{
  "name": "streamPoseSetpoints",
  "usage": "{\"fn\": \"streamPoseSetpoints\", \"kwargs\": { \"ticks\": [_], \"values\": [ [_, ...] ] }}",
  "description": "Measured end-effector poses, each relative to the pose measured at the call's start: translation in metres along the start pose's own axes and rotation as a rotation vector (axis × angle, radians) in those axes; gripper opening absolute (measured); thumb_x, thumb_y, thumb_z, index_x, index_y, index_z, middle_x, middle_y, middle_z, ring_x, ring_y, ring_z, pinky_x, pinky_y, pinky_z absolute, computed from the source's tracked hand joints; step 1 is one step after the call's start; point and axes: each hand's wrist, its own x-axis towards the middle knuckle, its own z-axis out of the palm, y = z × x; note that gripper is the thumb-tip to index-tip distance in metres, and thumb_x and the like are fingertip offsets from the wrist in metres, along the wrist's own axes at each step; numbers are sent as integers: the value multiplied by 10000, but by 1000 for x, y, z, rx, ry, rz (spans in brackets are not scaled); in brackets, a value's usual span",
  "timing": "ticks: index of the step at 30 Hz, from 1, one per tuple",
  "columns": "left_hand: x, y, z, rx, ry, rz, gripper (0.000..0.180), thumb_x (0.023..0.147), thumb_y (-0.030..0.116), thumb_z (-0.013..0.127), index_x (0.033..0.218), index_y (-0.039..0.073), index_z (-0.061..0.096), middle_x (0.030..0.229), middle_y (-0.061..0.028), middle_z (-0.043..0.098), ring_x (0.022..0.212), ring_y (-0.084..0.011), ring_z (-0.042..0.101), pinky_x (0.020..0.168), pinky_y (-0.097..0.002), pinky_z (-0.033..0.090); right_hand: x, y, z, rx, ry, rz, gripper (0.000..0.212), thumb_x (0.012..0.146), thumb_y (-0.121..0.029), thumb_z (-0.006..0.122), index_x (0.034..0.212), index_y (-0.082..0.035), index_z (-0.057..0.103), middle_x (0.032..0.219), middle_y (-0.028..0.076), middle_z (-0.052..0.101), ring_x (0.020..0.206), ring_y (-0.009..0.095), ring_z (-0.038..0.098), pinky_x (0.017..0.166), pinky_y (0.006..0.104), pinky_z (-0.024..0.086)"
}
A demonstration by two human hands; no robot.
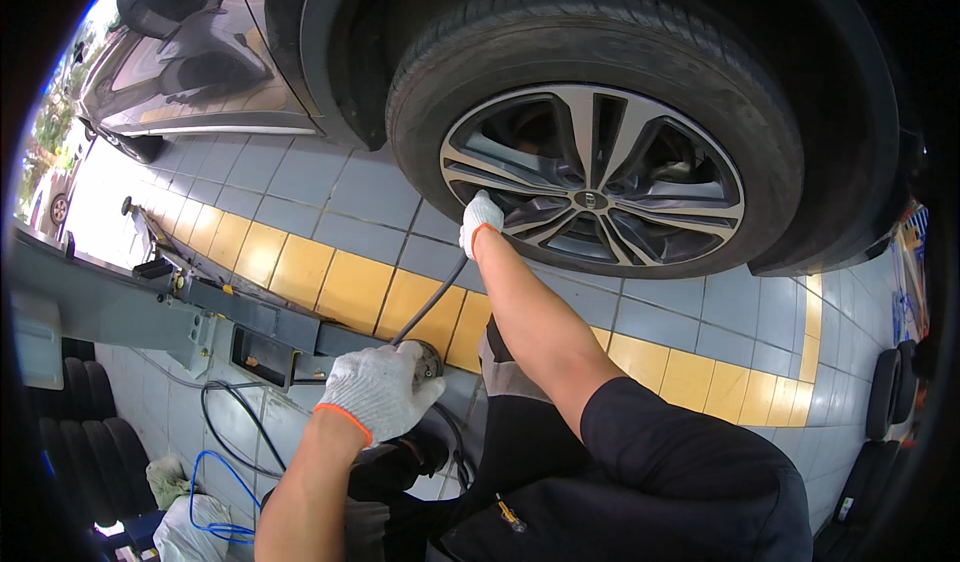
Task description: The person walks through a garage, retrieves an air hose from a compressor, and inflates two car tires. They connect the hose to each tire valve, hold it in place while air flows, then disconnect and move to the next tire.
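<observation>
A car wheel with a black tyre and a silver-and-black spoked rim stands upright before me. My right hand, in a white knit glove with an orange cuff, is at the rim's lower left edge. Its fingers are closed around the end of a black hose; the tip is hidden by the glove. Lower and to the left, my left hand, gloved alike, is closed where the hose runs into it. Anything else inside that grip is hidden. A round dark metal piece shows beside its fingers.
A grey lift arm reaches in from the left. Black and blue hoses lie on the tiled floor, crossed by a yellow strip. Tyres stand at the left, others at the right. Car bodywork surrounds the wheel.
</observation>
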Motion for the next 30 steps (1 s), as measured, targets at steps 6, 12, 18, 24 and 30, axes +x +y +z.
{"fn": "streamPoseSetpoints", "kwargs": {
  "ticks": [6,12,18,24,30],
  "values": [
    [1,0,1,-19,8,9,512,1014,512,627,1177,32,701,1091,-183,779,1067,-370,757,951,-486,581,-19,-7,-5,35,-30,-40,554,1035,-589,517,1138,-69,676,848,154,704,611,300,638,533,470,463],
    [2,-1,1,-6,-3,5,513,1014,512,626,1183,34,701,1086,-180,778,1066,-363,758,941,-480,585,-61,-29,-16,104,-35,112,594,1054,-569,486,1282,-53,671,1232,170,685,1061,325,658,870,441,514],
    [2,0,1,-13,-10,7,554,1013,521,627,1246,23,688,1094,-209,777,1084,-380,754,959,-483,579,-70,-33,-16,54,-23,107,642,1059,-570,479,1361,-39,674,1439,193,689,1298,358,678,1056,437,549],
    [2,0,3,5,-15,8,532,1020,514,620,1221,28,699,1101,-187,781,1080,-366,755,944,-476,586,-63,-31,-16,57,-35,118,641,1064,-573,471,1361,-42,674,1446,189,686,1306,345,676,1061,425,549],
    [2,-1,2,-25,-10,14,594,1004,530,627,1286,10,683,1112,-229,775,1097,-396,749,976,-489,571,-58,-28,-17,114,-70,108,649,1051,-587,479,1361,-47,659,1369,203,707,1200,359,703,991,450,562]
  ]
}}
